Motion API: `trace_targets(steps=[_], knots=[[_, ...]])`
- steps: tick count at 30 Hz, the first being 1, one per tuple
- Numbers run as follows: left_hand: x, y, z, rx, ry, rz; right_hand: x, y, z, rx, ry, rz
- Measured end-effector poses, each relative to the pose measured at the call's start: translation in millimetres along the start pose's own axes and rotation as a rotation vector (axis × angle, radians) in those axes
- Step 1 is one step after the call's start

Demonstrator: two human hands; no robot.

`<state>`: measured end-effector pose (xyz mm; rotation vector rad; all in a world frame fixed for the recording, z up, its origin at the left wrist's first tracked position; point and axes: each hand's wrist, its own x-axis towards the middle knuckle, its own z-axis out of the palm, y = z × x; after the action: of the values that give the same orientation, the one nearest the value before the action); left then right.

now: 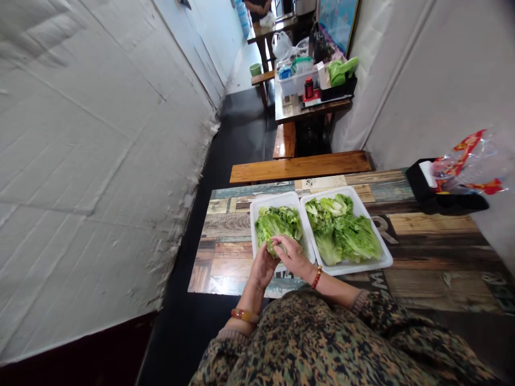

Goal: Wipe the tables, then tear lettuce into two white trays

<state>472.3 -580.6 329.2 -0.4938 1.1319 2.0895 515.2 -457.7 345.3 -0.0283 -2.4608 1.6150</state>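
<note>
Both hands are over the near end of a left white tray point(253, 228) that holds green lettuce point(279, 219). My left hand point(264, 266) is closed around the near end of the lettuce from the left. From the right, my right hand point(293, 257) reaches in with bent fingers closed on the same end, close to the left fingertips. Part of the lettuce is hidden beneath the fingers. Just to the right stands a second white tray point(382, 261), with several pieces of leafy lettuce point(341, 230) lying in it.
The trays stand on a wood-patterned table point(229, 244). A black holder point(426, 195) with a clear and red plastic bag point(466, 163) is at the right. Behind are a wooden bench point(298, 167) and a cluttered table point(285, 112). A person point(259, 8) stands far back.
</note>
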Motion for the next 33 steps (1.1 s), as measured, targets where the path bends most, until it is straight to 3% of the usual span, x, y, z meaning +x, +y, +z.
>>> trace_targets(steps=[2, 7, 12, 13, 15, 17, 19, 23, 29, 31, 33], knots=[[-2, 1, 3.5, 0.012, -0.021, 0.006, -1, -3, -3, 0.086, 0.03, 0.036], [2, -4, 7.9, 0.127, 0.091, 0.044, 3, -2, -18, 0.441, 0.12, 0.285], [7, -3, 4.1, 0.123, 0.168, 0.079, 2, 24, -39, 0.49, 0.422, 0.612], [7, -3, 4.9, 0.11, 0.163, 0.082, -1, 27, -40, 0.468, 0.418, 0.678], [6, -4, 9.1, 0.086, 0.129, 0.072, -11, 29, -36, 0.483, 0.291, 0.739], [5, -8, 15.6, 0.081, 0.09, 0.041, -19, 27, -27, 0.572, 0.14, 0.702], [4, -15, 22.1, 0.105, 0.053, -0.008, -23, 26, -19, 0.611, 0.104, 0.656], [4, -29, 28.0, 0.238, -0.043, -0.137, -22, 33, -26, 0.388, 0.255, 0.664], [9, -30, 21.9, 0.319, -0.026, -0.163, -33, 56, -84, 0.335, 0.441, 0.631], [11, -28, 20.0, 0.305, -0.026, -0.173, -46, 70, -102, 0.168, 0.498, 0.69], [12, -28, 19.1, 0.296, -0.02, -0.181, -60, 85, -113, -0.073, 0.44, 0.779]])
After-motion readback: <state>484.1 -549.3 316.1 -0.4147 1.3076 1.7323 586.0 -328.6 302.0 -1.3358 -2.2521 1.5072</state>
